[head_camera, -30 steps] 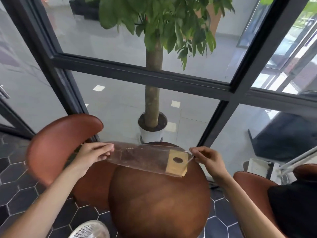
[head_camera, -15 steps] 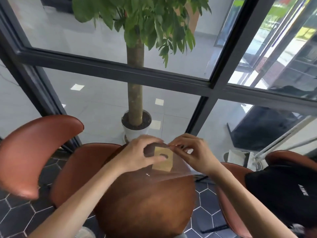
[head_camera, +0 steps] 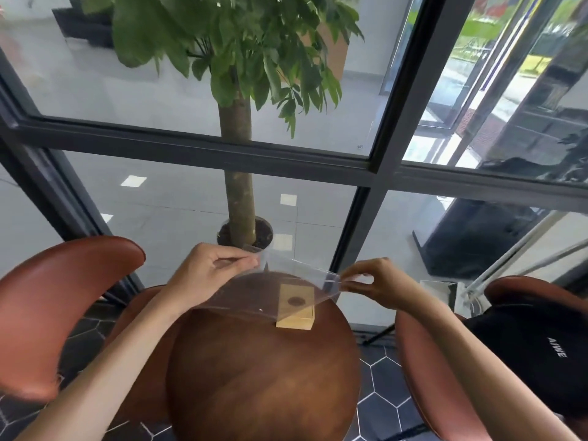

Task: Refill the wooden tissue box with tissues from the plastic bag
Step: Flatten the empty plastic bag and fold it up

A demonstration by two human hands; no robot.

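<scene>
Two hands, one bag, one box; entries follow.

- Left hand (head_camera: 206,272): your fingers are pinched together on the far left corner of the clear, thin plastic bag (head_camera: 254,294), holding it up off the desk.
- Right hand (head_camera: 377,281): your fingers are pinched on the bag's right edge, so the film is stretched between both hands.
- Clear plastic bag: hangs above the far part of the round, dark brown wooden desk (head_camera: 264,377), partly over the box. Whether any tissues lie inside cannot be told; it looks flat and see-through. Expect it to be very light, limp and slippery, likely to crumple or slide from a loose pinch. Hold it by the corners or the mouth edge, as you do now.
- Small pale wooden tissue box with a dark oval opening (head_camera: 296,305): sits on the desk toward its far right side, seen through the film. It should be rigid and light; steady it by its side walls, not over the opening.
- Red-brown curved chairs (head_camera: 63,300): stand left and right of the desk.
</scene>
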